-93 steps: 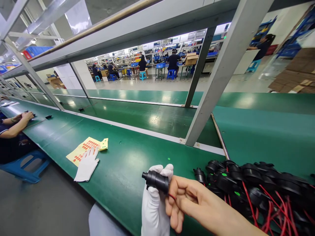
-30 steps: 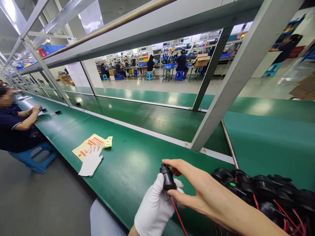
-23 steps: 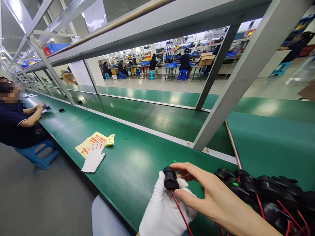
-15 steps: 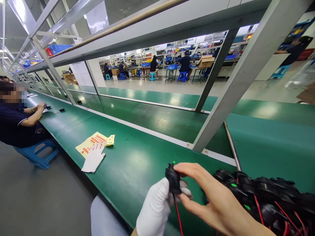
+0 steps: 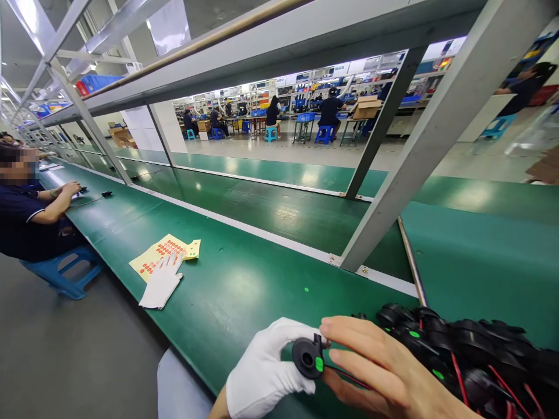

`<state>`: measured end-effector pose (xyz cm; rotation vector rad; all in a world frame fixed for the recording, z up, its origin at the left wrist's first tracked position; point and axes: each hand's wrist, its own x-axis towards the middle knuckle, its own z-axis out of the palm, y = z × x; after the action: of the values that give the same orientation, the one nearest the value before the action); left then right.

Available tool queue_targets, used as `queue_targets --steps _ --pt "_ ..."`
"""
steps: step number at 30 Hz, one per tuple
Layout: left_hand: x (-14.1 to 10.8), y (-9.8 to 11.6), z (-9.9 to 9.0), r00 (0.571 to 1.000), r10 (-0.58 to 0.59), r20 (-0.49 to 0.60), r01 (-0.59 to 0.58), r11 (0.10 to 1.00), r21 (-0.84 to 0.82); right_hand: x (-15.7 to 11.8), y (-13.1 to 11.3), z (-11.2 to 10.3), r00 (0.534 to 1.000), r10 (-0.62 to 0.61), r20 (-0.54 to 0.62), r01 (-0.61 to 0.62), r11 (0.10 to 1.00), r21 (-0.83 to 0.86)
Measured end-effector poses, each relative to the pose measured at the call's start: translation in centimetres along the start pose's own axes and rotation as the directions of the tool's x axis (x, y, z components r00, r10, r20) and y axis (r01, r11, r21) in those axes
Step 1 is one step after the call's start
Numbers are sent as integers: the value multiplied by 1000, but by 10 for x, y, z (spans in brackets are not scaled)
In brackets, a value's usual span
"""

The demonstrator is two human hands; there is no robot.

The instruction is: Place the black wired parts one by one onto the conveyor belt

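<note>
My left hand (image 5: 264,372), in a white glove, grips a small black round part (image 5: 303,356) between thumb and fingers. The part has a hole in its middle, a short spout at its upper side and a green oval sticker (image 5: 319,364) on the face turned up to me. A red and black wire (image 5: 349,377) runs from it beneath my right hand (image 5: 379,366). That hand is bare, its fingers stretched out beside the part, the index fingertip close to the spout. Whether the fingertips touch it, I cannot tell.
Several similar black parts with red wires (image 5: 471,349) are piled at the right. On the green bench (image 5: 244,279) lie a white glove (image 5: 162,285), a sticker sheet (image 5: 151,262) and a green dot (image 5: 306,289). A grey post (image 5: 414,139) slants up ahead. A co-worker (image 5: 26,203) sits left.
The black part has come lower and turned, so its round face with the green sticker now shows. My right fingers have loosened from it and straightened; my left hand has kept hold.
</note>
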<state>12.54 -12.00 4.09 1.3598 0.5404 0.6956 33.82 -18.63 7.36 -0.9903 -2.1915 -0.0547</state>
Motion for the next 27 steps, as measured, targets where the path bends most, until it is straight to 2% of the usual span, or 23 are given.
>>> queue_targets --steps 5,7,9,10,12,14,15,17,19,21,24,25,27 --pt "2 6 4 999 -44 15 43 994 102 4 4 -13 995 -69 71 67 997 31" --pt "1 9 9 998 -65 -21 67 983 172 2 9 -9 997 -73 33 71 995 77" --pt "-1 12 15 992 -76 -104 100 964 246 -2 13 1 998 -54 -38 59 989 134" --pt "-2 13 18 989 -60 -136 96 956 277 -5 14 9 996 -24 -89 38 986 165" --pt "-7 15 20 991 10 -133 32 950 310 -11 14 25 976 90 -199 -38 967 251" --pt "-12 14 19 991 91 -94 -60 954 294 -16 12 41 929 245 -277 -133 920 368" --pt "-15 13 17 989 112 -95 -82 959 270 -17 11 48 905 314 -286 -176 890 421" --pt "-19 9 15 981 103 -167 -64 973 224 -17 10 55 879 401 -258 -249 848 468" --pt "-21 5 15 957 80 -278 -23 979 202 -13 8 54 881 423 -211 -314 857 409" --pt "-20 2 18 929 62 -364 18 977 212 -6 5 48 906 397 -147 -347 896 279" --pt "-15 -1 23 884 -47 -465 149 972 184 5 -2 37 957 283 -54 -279 957 82" --pt "-12 -2 24 879 -95 -467 178 974 136 8 -5 35 971 235 -36 -234 972 37" --pt "-9 -5 26 920 -165 -354 154 986 -59 12 -10 30 986 163 -10 -164 987 -6"
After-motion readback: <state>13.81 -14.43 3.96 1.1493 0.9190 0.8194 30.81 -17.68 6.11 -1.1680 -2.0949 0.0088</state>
